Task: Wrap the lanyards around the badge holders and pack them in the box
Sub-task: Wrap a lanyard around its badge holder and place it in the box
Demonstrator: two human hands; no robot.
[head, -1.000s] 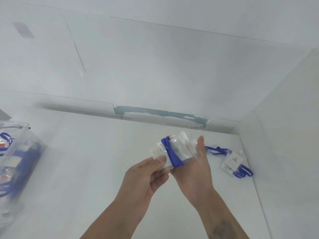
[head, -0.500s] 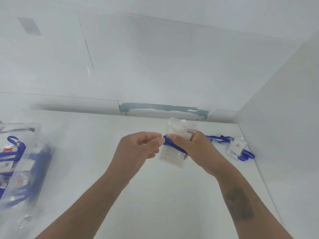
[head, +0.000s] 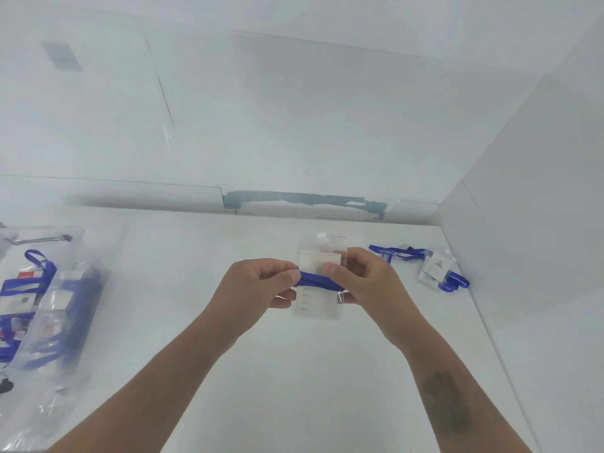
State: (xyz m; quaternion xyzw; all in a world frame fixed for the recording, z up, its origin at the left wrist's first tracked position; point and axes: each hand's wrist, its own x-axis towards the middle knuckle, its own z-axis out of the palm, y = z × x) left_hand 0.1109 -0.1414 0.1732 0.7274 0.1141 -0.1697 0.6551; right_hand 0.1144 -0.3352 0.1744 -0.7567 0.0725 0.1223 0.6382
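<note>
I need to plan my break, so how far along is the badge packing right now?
Done: several badges wound in blue lanyards already lie in the clear plastic box on the left. In hand: the left hand and right hand hold a clear badge holder with its blue lanyard banded across it. Left: packing that one, plus one unwrapped badge holder with loose lanyard on the white table.

A badge holder (head: 318,282) hangs above the middle of the table (head: 294,371), held between the left hand (head: 258,286) on its left and the right hand (head: 366,282) on its right. A lanyard (head: 318,283) crosses its front. A box (head: 49,305) holding more wrapped holders stands at the table's left edge. Another badge holder with lanyard (head: 434,269) lies far right, near the side wall (head: 539,223).
</note>
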